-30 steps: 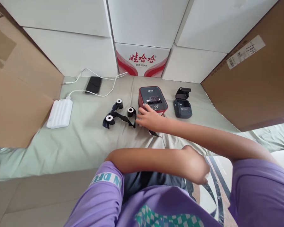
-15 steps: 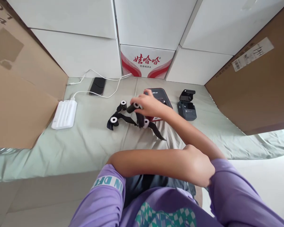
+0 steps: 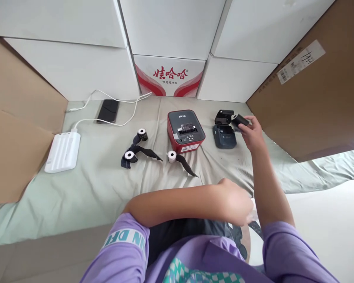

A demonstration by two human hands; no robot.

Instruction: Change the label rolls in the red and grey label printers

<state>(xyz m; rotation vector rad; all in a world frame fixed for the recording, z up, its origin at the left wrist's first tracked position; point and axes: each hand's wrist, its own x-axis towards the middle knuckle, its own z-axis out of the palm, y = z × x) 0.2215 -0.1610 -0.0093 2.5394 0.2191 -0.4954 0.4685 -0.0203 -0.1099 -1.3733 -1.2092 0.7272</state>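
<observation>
My right hand (image 3: 253, 133) pinches a black label roll (image 3: 240, 119) by its end. It hangs just above and to the right of the small dark label printer (image 3: 225, 135), whose lid stands raised. My left hand (image 3: 234, 202) is curled closed beside my right forearm; its fingers are mostly hidden, with a pale blurred bit at their edge. A red and black label printer (image 3: 186, 129) stands left of the small one. Around its left and front are three more rolls: one label roll (image 3: 142, 134) at the back, another roll (image 3: 130, 156), and a third roll (image 3: 172, 156) with a dark strip trailing.
On the left, a white power bank (image 3: 63, 151) has a white cable running past a black phone (image 3: 108, 111). Cardboard boxes (image 3: 306, 98) flank both sides. White cartons (image 3: 171, 27) form a wall behind the green cloth (image 3: 100, 196).
My right hand has carried the label roll from among the other rolls rightward to the small printer. The red printer is now uncovered. The view has shifted slightly; my left hand stays curled.
</observation>
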